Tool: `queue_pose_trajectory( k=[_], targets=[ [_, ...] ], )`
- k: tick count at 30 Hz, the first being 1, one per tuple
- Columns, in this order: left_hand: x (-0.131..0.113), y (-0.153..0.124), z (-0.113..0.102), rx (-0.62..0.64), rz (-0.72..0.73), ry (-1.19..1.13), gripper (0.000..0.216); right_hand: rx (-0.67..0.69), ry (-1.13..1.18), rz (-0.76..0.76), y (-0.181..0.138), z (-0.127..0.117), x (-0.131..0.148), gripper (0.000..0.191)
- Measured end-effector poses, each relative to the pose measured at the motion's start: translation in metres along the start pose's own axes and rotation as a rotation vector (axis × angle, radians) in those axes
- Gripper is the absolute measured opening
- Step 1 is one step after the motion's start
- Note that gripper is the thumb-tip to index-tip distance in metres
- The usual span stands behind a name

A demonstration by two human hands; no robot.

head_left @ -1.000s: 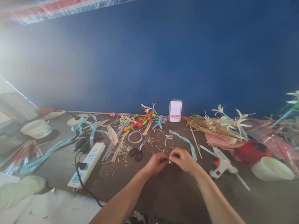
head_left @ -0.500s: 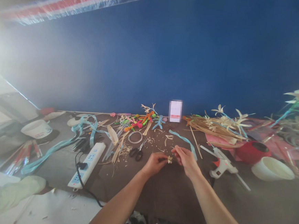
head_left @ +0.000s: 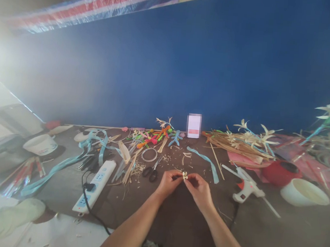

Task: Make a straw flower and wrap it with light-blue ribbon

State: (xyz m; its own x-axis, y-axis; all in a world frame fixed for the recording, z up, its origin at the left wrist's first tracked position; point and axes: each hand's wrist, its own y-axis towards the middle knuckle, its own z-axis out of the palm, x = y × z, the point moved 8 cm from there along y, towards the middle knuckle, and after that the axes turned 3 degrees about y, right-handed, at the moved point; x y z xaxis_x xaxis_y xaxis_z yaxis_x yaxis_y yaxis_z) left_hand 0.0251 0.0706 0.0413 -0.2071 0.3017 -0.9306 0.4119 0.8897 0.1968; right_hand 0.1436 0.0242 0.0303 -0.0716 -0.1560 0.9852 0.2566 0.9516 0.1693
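Between my two hands, over the dark table, is a small cream-coloured flower [head_left: 185, 175] with narrow petals. My left hand [head_left: 170, 183] pinches it from the left side. The fingertips of my right hand [head_left: 198, 189] are closed on its right side, almost meeting the left ones. The fingers hide the flower's lower part. Just left of my left hand lie black-handled scissors [head_left: 151, 172]. A light-blue ribbon [head_left: 206, 159] curves across the table beyond my right hand.
To the right lie a white glue gun [head_left: 247, 187], a red bowl [head_left: 281, 172] and a white bowl [head_left: 304, 193]. A power strip [head_left: 95, 186] with a plugged-in cable sits left. Dried strips [head_left: 237, 144], a clear ring [head_left: 149, 155] and colourful pieces [head_left: 152, 139] lie behind.
My right hand has moved left and down to the flower, so its fingertips now touch it. The view has tilted slightly up. My left hand keeps its pinch.
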Motion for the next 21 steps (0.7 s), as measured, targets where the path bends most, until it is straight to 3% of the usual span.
queue_pose_trajectory(
  k=[21],
  targets=[
    [-0.013,-0.003,0.003,0.035,0.111,0.133,0.02,-0.06,-0.248,-0.126,-0.006,-0.003,0.011,0.016]
  ],
)
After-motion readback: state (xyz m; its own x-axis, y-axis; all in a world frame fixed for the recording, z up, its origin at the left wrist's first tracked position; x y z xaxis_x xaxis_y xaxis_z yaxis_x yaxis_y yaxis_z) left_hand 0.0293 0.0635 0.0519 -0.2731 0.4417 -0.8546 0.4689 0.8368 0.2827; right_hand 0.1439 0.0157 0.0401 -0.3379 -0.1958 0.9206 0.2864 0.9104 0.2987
